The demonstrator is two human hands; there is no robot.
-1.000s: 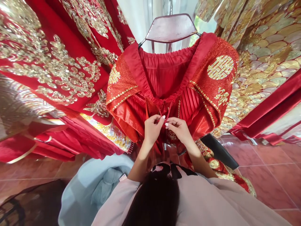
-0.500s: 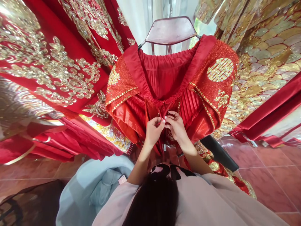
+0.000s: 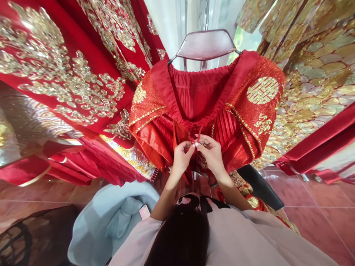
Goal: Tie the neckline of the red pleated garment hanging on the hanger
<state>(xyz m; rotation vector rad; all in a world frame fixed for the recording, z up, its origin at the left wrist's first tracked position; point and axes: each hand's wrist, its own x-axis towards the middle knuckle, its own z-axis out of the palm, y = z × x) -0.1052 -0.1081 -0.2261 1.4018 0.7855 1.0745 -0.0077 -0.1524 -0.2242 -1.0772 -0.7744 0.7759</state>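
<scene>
A red pleated skirt (image 3: 199,92) with gold embroidered panels hangs open-waisted from a dark hanger (image 3: 206,44) in front of me. At the front of its gathered waistband two thin red drawstrings (image 3: 195,133) come down. My left hand (image 3: 181,157) and my right hand (image 3: 210,151) meet just below the waistband, fingertips pinched together on the strings. Both hands are closed, knuckles toward me, thumbs and forefingers touching at the cord.
Red garments with heavy gold embroidery (image 3: 69,85) hang at the left, gold scale-patterned fabric (image 3: 313,74) at the right. A light blue bag (image 3: 111,218) with a pink phone (image 3: 144,211) lies on the red tiled floor (image 3: 318,207). A black chair seat (image 3: 257,181) shows under the skirt.
My hands have stayed pinched together on the drawstrings, with small finger movements at the cord. The view has tilted a little, so the skirt sits lower in the picture.
</scene>
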